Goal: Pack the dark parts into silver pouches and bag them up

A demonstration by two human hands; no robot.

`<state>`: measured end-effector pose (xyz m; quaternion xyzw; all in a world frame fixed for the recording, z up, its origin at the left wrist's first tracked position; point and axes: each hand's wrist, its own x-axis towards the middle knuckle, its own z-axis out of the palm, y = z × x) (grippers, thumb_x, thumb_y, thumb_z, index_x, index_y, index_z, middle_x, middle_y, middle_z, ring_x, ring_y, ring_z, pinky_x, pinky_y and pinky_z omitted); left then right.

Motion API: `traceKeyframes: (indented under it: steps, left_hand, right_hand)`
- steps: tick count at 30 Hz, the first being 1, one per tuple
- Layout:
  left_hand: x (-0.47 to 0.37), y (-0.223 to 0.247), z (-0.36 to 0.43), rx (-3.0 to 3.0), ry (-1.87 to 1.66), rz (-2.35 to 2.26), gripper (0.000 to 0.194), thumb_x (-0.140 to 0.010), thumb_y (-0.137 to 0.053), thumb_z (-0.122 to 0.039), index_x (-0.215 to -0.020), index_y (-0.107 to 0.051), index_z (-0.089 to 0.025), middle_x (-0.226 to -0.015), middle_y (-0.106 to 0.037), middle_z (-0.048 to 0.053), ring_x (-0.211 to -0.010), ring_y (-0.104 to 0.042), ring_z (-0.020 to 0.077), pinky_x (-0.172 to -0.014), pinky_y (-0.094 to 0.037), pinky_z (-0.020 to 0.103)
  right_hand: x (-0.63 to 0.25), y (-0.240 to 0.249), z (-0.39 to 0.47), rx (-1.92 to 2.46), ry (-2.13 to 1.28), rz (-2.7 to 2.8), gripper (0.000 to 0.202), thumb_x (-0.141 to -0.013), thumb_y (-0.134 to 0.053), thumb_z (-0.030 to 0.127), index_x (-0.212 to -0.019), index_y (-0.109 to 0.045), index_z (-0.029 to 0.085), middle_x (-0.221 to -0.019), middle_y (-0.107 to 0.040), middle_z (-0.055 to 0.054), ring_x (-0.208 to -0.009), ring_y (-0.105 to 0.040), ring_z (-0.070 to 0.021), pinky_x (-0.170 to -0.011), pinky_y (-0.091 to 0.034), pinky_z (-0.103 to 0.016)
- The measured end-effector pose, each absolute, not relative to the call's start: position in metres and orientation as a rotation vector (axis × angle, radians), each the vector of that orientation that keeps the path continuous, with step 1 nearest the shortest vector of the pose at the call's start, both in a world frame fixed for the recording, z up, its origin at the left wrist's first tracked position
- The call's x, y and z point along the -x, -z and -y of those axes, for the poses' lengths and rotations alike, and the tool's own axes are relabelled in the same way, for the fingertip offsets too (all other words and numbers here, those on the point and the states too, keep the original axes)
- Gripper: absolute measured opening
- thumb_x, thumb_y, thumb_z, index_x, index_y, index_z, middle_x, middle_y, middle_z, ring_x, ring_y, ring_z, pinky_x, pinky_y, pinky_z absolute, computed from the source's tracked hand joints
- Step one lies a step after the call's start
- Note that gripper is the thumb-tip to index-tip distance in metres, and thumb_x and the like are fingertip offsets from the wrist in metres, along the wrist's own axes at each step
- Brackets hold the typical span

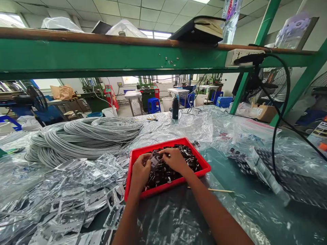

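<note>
Tray (167,187) on tabletop (178,217); coil (87,136) behind left; packets (74,200) at left; bottle (175,109) behind tray; stick (222,190) at right.

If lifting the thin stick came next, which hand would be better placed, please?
Probably the right hand, nearer the thin stick; the left hand sits farther left, over the red tray.

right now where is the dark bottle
In the head view, the dark bottle stands upright near the middle of the table's far side, beyond the red tray and to the right of the coiled grey cable.
</note>
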<state>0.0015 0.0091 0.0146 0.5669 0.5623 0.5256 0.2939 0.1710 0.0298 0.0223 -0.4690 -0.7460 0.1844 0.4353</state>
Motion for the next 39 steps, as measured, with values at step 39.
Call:
traceKeyframes:
  steps: [39]
  left_hand:
    - [-0.005,-0.001,-0.009,-1.122,-1.568,-1.114,0.059,-0.065,-0.073,-0.04,-0.118,-0.066,-0.013,-0.087,-0.074,0.007,-0.079,-0.07,0.021,-0.076,-0.053,0.032]
  right_hand:
    - [-0.129,-0.013,-0.003,1.221,0.018,2.069,0.032,-0.093,-0.051,0.019,-0.119,-0.067,0.01,-0.113,-0.063,-0.017,-0.107,-0.057,-0.0289,-0.095,-0.051,-0.043]
